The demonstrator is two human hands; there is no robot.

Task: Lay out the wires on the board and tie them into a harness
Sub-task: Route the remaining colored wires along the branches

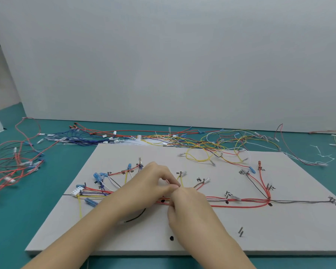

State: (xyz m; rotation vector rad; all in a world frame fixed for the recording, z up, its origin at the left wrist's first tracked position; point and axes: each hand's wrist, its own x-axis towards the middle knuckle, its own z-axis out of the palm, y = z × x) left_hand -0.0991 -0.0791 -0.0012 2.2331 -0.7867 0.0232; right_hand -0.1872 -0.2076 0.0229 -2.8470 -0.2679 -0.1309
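My forearms are crossing the near edge of the board (279, 239). Left hand (153, 181) and right hand (188, 202) are meeting mid-board, fingers pinching something small at the red trunk bundle (241, 203), likely a tie. Branches are lying routed to labelled pegs. Loose wires (211, 144) are waiting on the counter (47, 200); harness maybe half done.

body: two bare forearms in view from the lower edge | left hand (155, 179): bare, no glove, no ring or watch showing | right hand (188, 204): bare, no glove, no ring or watch showing | sleeves: none in view on either forearm | nails: short, unpainted where visible
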